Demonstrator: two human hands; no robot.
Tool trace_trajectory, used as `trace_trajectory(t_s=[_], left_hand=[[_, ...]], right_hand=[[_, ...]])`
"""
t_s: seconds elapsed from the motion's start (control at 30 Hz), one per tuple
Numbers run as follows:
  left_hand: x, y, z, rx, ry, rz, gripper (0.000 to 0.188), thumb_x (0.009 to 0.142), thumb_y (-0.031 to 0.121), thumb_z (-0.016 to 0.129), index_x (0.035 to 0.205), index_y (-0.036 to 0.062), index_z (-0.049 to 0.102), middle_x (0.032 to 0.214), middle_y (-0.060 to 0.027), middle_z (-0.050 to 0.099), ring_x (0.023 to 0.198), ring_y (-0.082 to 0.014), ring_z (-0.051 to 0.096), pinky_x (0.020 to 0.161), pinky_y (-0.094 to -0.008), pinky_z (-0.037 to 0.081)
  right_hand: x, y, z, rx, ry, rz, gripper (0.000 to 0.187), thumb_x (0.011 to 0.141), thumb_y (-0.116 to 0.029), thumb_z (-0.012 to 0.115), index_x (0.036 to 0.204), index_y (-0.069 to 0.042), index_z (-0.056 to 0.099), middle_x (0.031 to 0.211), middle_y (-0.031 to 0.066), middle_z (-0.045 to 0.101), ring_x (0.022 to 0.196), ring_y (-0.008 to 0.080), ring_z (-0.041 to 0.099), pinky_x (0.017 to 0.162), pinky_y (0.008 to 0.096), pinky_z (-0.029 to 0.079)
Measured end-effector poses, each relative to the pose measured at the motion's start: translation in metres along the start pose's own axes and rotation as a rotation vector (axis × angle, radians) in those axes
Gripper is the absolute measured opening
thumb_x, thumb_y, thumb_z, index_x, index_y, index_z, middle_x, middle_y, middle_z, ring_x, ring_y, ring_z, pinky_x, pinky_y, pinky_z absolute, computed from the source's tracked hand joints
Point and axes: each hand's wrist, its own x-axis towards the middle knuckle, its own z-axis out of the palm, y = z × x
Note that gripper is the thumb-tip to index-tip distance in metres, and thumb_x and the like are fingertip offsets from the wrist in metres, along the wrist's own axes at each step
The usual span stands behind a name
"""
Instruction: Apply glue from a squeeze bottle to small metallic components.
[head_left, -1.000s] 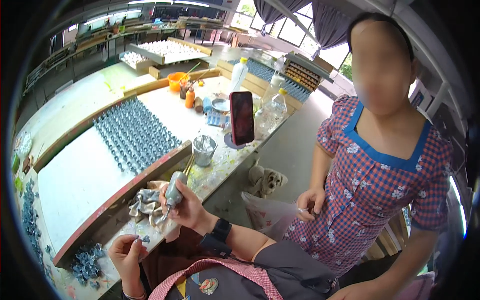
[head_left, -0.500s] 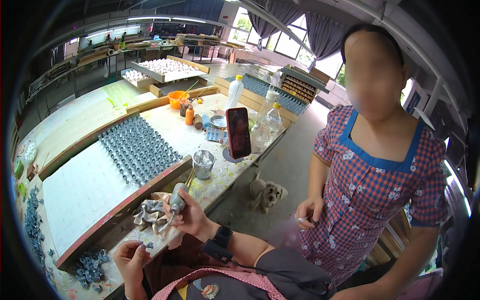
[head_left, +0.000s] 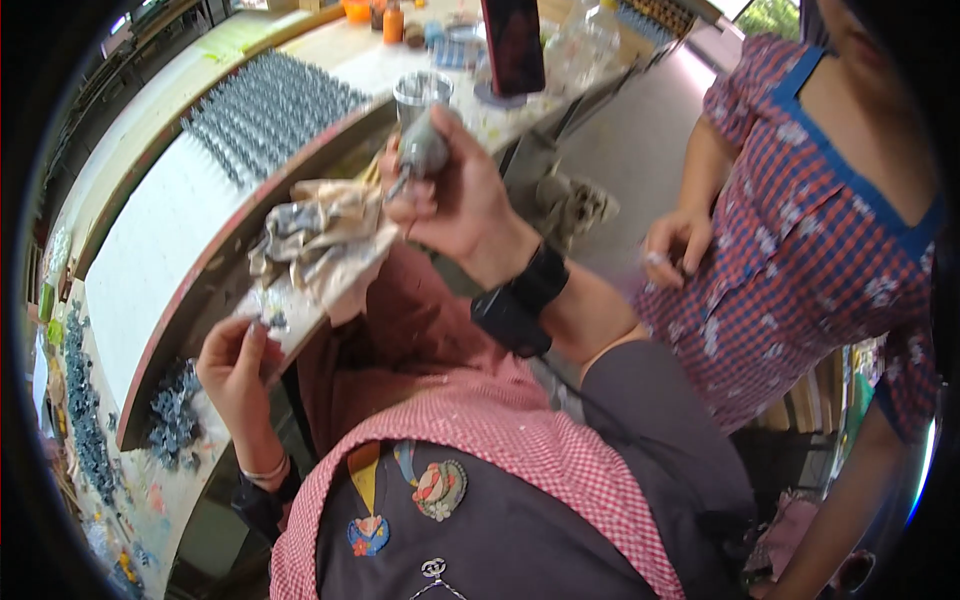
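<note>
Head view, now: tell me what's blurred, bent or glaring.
In the head view, the dog and the right hand with its grey bottle look smeared; in the head view, fisheye distortion bows the wooden rail and the picture's rim falls to black; in the head view, the floor has a bright sheen toward the window.

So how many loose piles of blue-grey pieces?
2: a compact pile just left of the left hand, and a longer pile farther left. Blur may hide others near the rim.
</note>
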Motion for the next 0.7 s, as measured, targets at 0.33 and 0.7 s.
trace_trajectory(t_s=[0.33,0.7], left_hand=[[0.000,0.002,0.003,0.000,0.002,-0.080,0.010,0.081,0.004,0.060,0.089,-0.0005,0.059,0.073,-0.0049,0.061,0.059,-0.0076,0.058,0.051,-0.0189,0.048],[-0.002,0.002,0.000,-0.020,-0.009,-0.027,0.011,0.082,0.006,0.059,0.091,0.0005,0.059,0.072,-0.0043,0.062,0.059,-0.0073,0.057,0.052,-0.0183,0.047]], right_hand=[[-0.001,-0.014,-0.013,0.092,0.071,-0.063,0.038,0.078,-0.035,0.059,0.080,0.002,0.052,0.069,0.0093,0.050,0.048,0.0096,0.041,0.045,0.0205,0.033],[0.043,-0.070,-0.003,0.054,-0.314,-0.123,0.036,0.086,-0.032,0.049,0.057,-0.010,0.047,0.056,0.0020,0.051,0.047,0.0110,0.048,0.042,0.0208,0.035]])
